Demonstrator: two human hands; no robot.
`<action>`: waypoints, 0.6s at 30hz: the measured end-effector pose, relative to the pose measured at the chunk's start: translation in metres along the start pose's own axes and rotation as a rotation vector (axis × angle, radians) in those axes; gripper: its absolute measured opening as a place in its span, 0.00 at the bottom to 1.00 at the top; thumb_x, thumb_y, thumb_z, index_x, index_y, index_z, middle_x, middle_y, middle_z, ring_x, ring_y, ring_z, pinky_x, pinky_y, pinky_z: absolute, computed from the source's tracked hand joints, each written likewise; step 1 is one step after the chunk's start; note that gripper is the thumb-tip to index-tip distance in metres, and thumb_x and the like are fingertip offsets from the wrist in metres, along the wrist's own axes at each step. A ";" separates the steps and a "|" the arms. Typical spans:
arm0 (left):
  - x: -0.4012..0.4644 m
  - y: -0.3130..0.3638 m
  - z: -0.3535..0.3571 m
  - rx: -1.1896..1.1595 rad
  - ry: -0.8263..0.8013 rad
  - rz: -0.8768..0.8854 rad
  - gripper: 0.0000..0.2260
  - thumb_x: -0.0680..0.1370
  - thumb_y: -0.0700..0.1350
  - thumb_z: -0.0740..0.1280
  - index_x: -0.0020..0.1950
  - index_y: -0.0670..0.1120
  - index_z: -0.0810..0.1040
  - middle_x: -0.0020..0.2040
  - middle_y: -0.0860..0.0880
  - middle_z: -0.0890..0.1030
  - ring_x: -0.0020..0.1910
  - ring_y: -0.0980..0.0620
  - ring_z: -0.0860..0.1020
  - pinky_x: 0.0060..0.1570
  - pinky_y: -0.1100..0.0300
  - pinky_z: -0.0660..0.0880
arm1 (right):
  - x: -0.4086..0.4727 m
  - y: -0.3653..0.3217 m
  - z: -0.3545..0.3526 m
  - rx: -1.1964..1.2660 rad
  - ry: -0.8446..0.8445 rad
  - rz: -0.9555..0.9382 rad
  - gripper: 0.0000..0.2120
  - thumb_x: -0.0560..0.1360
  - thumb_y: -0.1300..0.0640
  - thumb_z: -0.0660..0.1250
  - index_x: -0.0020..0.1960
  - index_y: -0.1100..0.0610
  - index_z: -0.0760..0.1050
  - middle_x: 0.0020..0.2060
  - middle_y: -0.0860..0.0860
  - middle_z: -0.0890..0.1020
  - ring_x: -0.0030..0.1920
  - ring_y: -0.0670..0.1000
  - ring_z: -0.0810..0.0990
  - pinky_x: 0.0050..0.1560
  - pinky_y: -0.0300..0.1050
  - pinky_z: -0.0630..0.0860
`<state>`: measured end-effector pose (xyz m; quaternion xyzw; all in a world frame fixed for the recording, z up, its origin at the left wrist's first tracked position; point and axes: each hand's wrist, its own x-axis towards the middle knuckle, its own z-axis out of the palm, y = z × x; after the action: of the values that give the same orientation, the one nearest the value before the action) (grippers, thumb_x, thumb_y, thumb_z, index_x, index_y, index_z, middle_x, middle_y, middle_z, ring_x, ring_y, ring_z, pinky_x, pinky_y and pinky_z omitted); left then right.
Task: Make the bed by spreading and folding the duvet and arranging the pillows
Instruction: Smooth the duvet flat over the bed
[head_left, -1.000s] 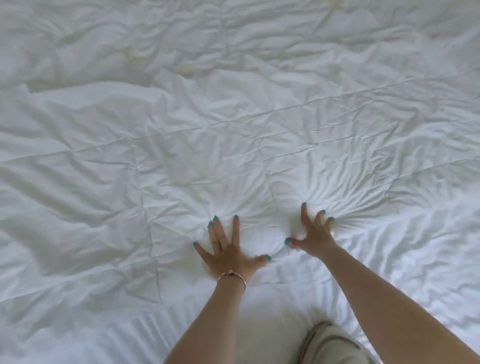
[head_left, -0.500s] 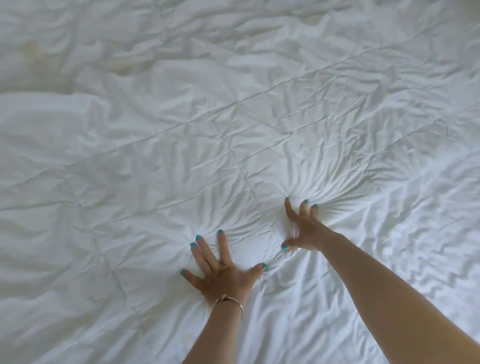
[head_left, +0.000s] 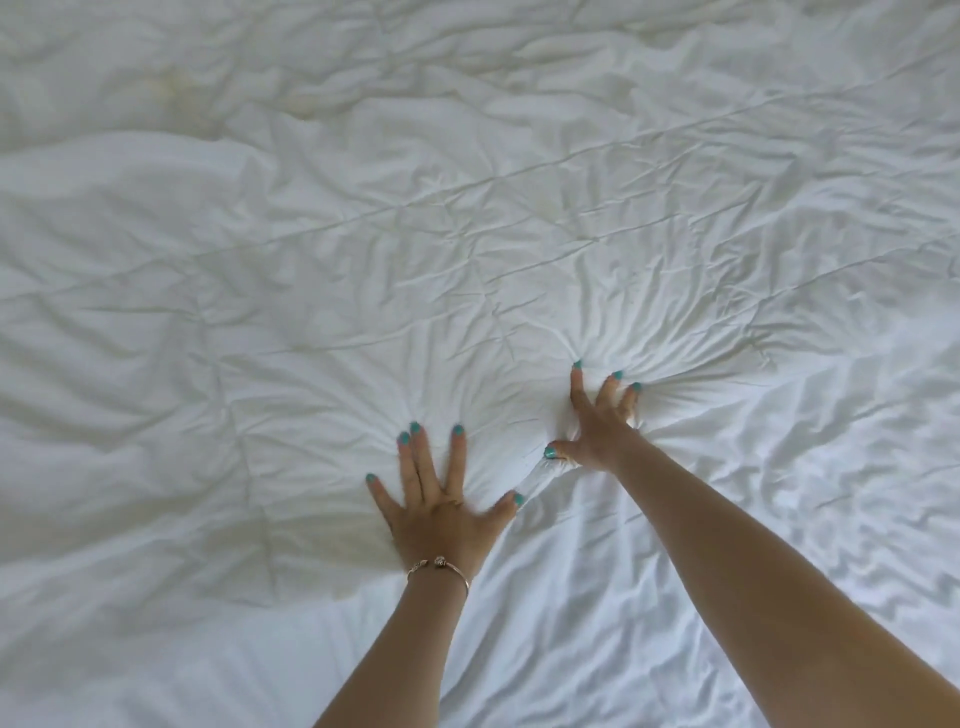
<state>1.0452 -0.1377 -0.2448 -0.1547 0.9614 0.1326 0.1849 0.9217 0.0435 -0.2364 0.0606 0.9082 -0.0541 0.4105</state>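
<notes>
Both hands (head_left: 441, 514) splayed on duvet (head_left: 363, 234)

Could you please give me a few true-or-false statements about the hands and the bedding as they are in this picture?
1. Both hands press flat on the white duvet. True.
2. The bracelet is on the right wrist. False: it is on the left wrist.
3. The left hand has its fingers spread and straight. True.
4. The right hand is lifting a pillow. False: it presses on the duvet; no pillow is in view.
5. Creases fan out from the right hand. True.
</notes>
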 end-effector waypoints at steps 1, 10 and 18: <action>-0.012 0.000 0.005 -0.008 0.043 0.006 0.43 0.68 0.77 0.50 0.76 0.61 0.39 0.79 0.47 0.39 0.78 0.49 0.39 0.70 0.38 0.34 | -0.004 0.001 0.000 0.015 0.021 -0.021 0.55 0.72 0.36 0.68 0.74 0.43 0.25 0.74 0.62 0.30 0.72 0.69 0.28 0.69 0.70 0.53; -0.197 0.039 0.079 -0.082 -0.220 -0.299 0.35 0.66 0.69 0.26 0.71 0.58 0.23 0.68 0.52 0.18 0.71 0.51 0.24 0.72 0.41 0.33 | -0.156 0.114 0.167 -0.115 0.084 -0.256 0.35 0.75 0.31 0.28 0.78 0.45 0.36 0.78 0.51 0.37 0.77 0.58 0.38 0.71 0.64 0.31; -0.219 0.060 0.117 -0.094 -0.414 -0.386 0.44 0.72 0.74 0.46 0.60 0.52 0.14 0.60 0.47 0.11 0.55 0.45 0.11 0.55 0.40 0.18 | -0.129 0.119 0.185 -0.225 -0.043 -0.263 0.35 0.78 0.33 0.38 0.60 0.46 0.12 0.59 0.49 0.12 0.63 0.56 0.16 0.68 0.63 0.26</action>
<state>1.2545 0.0077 -0.2510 -0.3132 0.8487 0.1680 0.3916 1.1610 0.1247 -0.2666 -0.1061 0.8997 -0.0063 0.4234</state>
